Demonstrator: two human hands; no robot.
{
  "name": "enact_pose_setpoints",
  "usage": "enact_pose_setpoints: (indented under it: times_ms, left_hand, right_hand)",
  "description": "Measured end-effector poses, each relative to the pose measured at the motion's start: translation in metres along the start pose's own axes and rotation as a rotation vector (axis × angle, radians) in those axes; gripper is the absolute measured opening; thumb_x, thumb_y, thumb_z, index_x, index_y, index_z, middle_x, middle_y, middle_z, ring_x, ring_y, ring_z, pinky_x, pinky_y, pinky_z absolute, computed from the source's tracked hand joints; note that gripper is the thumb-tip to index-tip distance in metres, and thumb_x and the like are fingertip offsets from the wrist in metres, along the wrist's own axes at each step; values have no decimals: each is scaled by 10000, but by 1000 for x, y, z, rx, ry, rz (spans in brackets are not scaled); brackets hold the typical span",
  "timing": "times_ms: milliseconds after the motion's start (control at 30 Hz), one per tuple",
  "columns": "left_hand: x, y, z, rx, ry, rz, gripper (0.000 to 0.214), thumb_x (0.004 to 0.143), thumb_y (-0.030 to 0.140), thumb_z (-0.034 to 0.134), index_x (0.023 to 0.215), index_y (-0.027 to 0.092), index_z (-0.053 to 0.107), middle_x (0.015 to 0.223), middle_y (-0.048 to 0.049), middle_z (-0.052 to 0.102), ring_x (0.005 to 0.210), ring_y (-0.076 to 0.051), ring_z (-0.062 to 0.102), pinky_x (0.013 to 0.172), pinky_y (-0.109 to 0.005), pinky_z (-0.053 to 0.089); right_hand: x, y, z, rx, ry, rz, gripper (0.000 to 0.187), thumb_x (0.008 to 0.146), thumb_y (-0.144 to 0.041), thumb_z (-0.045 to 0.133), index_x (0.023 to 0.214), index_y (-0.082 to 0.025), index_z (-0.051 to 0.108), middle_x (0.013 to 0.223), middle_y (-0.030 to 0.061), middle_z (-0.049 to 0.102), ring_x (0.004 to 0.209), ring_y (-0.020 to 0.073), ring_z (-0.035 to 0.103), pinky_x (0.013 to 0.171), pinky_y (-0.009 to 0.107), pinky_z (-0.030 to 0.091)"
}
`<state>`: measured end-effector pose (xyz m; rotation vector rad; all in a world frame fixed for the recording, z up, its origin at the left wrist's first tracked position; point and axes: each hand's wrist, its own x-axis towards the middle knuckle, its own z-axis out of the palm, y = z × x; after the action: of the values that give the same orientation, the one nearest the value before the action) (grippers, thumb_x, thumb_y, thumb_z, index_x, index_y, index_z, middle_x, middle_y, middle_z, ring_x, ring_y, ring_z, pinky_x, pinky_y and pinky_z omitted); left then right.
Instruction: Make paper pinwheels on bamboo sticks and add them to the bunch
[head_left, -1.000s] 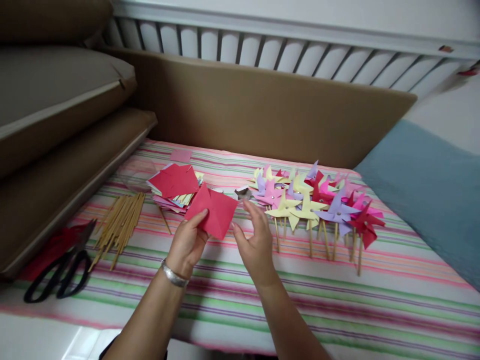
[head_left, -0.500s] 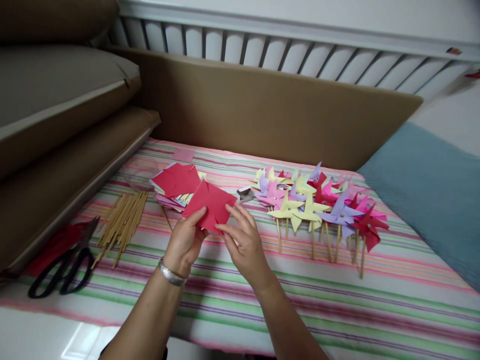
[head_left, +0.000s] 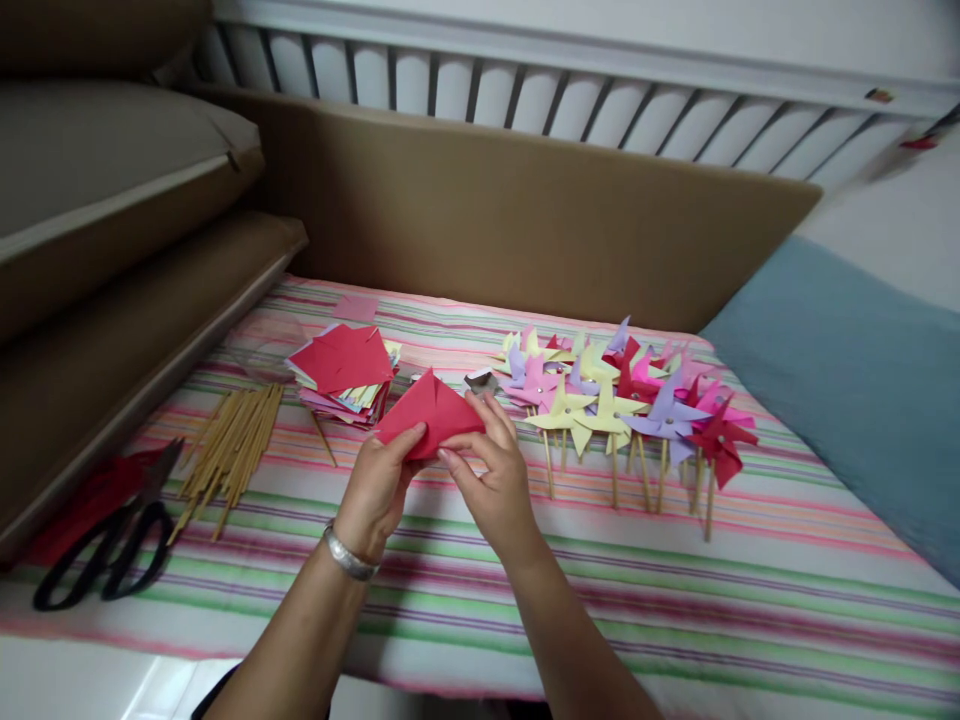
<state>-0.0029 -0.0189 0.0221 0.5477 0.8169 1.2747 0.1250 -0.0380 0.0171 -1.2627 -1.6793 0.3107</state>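
A red paper square [head_left: 431, 412] with slits cut in from its corners is held between both hands above the striped cloth. My left hand [head_left: 384, 470], with a silver bracelet at the wrist, grips its left side, thumb on top. At the lower right edge, my right hand [head_left: 486, 460] pinches the paper between thumb and fingers. Just beyond my left hand lies a stack of coloured paper squares [head_left: 341, 362], a red one on top. Finished paper pinwheels [head_left: 611, 410] on wooden sticks lie in rows to the right.
Wooden sticks [head_left: 232, 450] lie in a pile at the left, beside black-handled scissors [head_left: 112, 545] and red material [head_left: 90, 505]. A pink paper piece [head_left: 355, 308] rests farther back. Brown cushions [head_left: 150, 290] and a brown board [head_left: 487, 210] border the cloth [head_left: 465, 580].
The red paper square has turned and tilted between my hands, and its near corner no longer shows. My right fingers have shifted along its edge. The whole view has moved slightly.
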Motion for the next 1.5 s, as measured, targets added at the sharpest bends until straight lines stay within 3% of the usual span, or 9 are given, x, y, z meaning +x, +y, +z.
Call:
enact_pose_setpoints:
  times_ms: [167,433,567,700,900,1033,1167,1267,1500]
  left_hand:
    - [-2,-5,5,69,-44,-18,143,687,246,711,751,119,721,723,-67,724,636,-156,635,617,-269,498]
    - [-6,-7,9,5,-49,-38,126,692,243,708,779,152,716,741,-36,725,674,-149,640,706,-286,492]
    - [-9,-7,13,50,-98,-1,190,668,219,724,848,157,716,830,-51,734,765,-174,653,743,-292,484]
    - [-5,-10,10,96,-42,57,226,641,177,730,865,151,713,827,-47,735,761,-172,653,773,-295,473]
    - [1,-4,1,187,-47,17,282,601,165,741,880,136,716,850,-76,737,795,-204,657,768,-305,479]
    - [-1,-2,1,252,-86,-94,275,554,159,762,824,128,725,804,-82,737,742,-214,657,733,-313,481]
    - [-3,-5,4,266,-97,-118,261,529,134,771,787,135,730,764,-62,736,711,-190,652,725,-289,478]
    - [-2,-7,4,261,-88,-121,278,517,141,789,788,128,729,736,-59,732,680,-180,647,702,-281,482]
    - [-2,-13,4,145,-151,-185,251,594,216,781,826,135,732,734,-66,737,696,-164,664,728,-267,485]
  right_hand:
    - [2,4,-1,17,53,94,54,788,-225,617,747,-219,652,1361,74,483,1351,257,285,1081,493,259]
    - [2,8,2,42,98,183,62,769,-260,626,726,-217,634,1357,97,482,1326,268,322,1071,517,249]
    - [2,8,3,41,128,185,53,755,-221,611,703,-217,623,1330,93,508,1317,270,333,1061,523,260]
    - [3,6,3,67,123,204,20,732,-224,632,714,-217,628,1307,93,531,1274,268,397,1055,495,286]
    - [12,11,-14,411,1,490,474,678,-233,684,1137,-241,568,994,60,679,948,225,625,837,400,486]
    - [13,16,-21,707,-145,606,567,643,-214,701,1186,-233,540,772,0,682,727,186,651,651,316,527]
    - [9,19,-20,679,-215,581,552,639,-161,682,1171,-252,567,969,10,680,819,188,644,680,298,535]
    - [8,21,-18,655,-219,576,532,650,-153,671,1163,-256,573,992,4,675,832,189,638,695,299,535]
    - [9,20,-11,756,-95,584,475,660,-172,680,1119,-230,575,1036,22,674,949,214,625,810,343,513]
